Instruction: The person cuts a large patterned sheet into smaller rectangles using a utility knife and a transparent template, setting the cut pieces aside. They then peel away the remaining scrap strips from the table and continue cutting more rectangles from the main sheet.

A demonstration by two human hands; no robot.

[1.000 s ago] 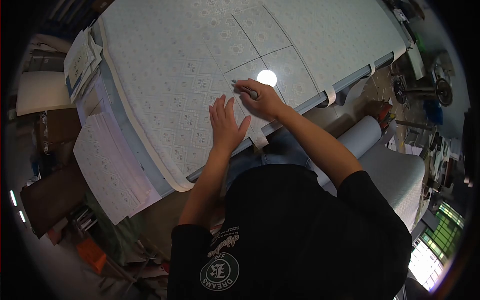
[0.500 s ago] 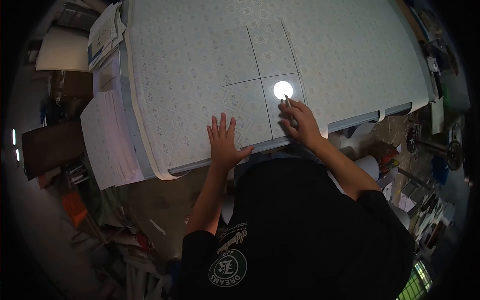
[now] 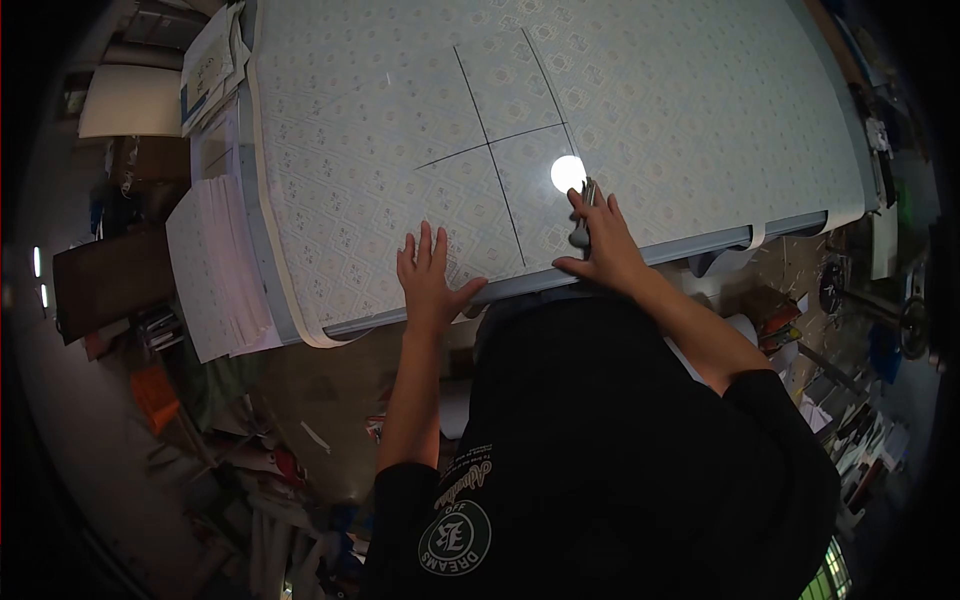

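A pale patterned sheet (image 3: 370,190) covers the table, with thin black lines (image 3: 488,144) crossing on it. My left hand (image 3: 432,285) lies flat near the front edge, fingers spread, holding nothing. To the right, my right hand (image 3: 612,245) rests on the sheet with a slim dark tool (image 3: 581,232) held under its fingers and thumb; its exact shape is partly hidden. A round bright light spot (image 3: 567,174) shows just beyond the right fingertips.
Stacked sheets (image 3: 222,265) sit at the table's left end, with papers (image 3: 210,72) behind them. Strips hang over the front edge (image 3: 700,243) at the right. Assorted clutter (image 3: 850,440) lies on the floor at the right.
The black lines have shifted left and slightly away. My left hand has moved a little left. My right hand's fingers have straightened over the tool and lie lower on the sheet.
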